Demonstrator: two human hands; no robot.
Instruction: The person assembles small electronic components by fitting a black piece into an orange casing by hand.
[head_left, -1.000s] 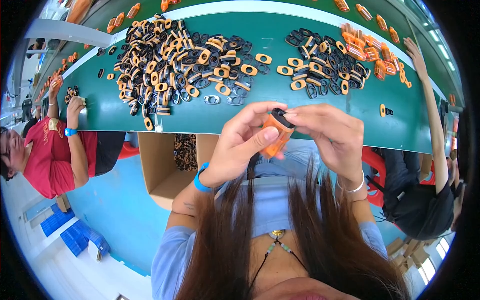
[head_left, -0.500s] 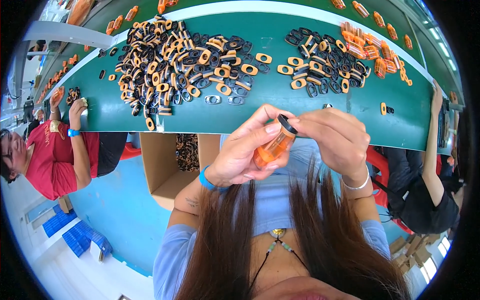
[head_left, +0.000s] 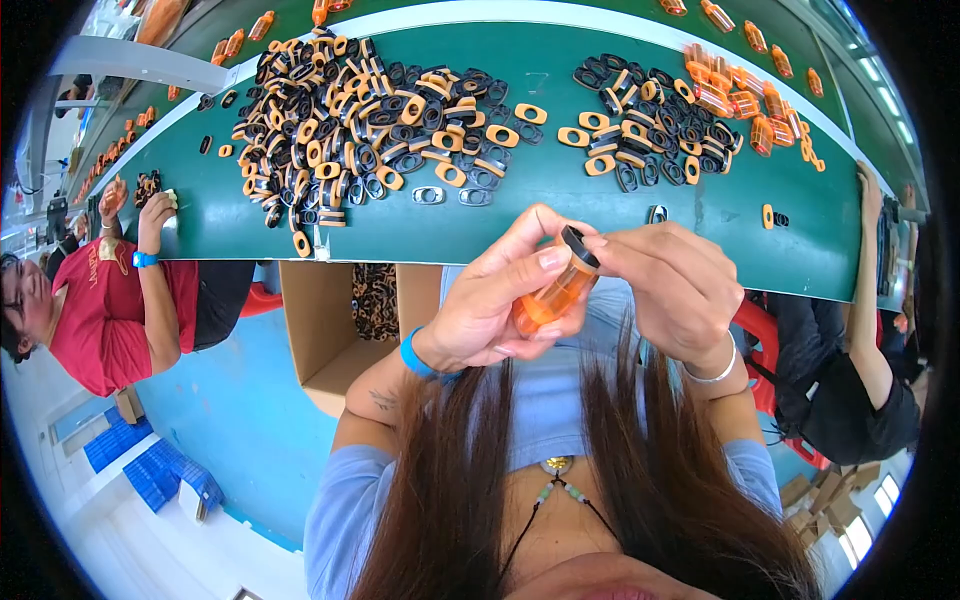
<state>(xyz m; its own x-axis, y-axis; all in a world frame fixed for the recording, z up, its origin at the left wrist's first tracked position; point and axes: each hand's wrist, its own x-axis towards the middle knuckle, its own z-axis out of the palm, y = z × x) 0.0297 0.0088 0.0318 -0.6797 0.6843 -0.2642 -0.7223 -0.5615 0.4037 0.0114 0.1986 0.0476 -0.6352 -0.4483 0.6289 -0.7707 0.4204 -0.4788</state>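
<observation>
Green covers the long counter, which carries two heaps of small oval rings: a wide heap of orange and black rings toward its left end and a smaller heap toward its right end, with clear orange cases lying beside that one near the far edge. A few single rings lie loose close to the near edge. Below the near edge, an open cardboard box stands on the blue floor with more rings inside it. One person in a red shirt sits at the left end of the counter, and another person's arm reaches up to its right end.

Both of the wearer's hands are raised together in front of the near edge, forearms coming up from below. The left hand, with a blue wristband, is turned palm inward, its fingers curled shut around a translucent orange case that tilts up to the right. The right hand, a thin bangle at its wrist, arches over from the right; its thumb and forefinger pinch a black ring seated on the case's upper end, right at the fingertips of both hands.
</observation>
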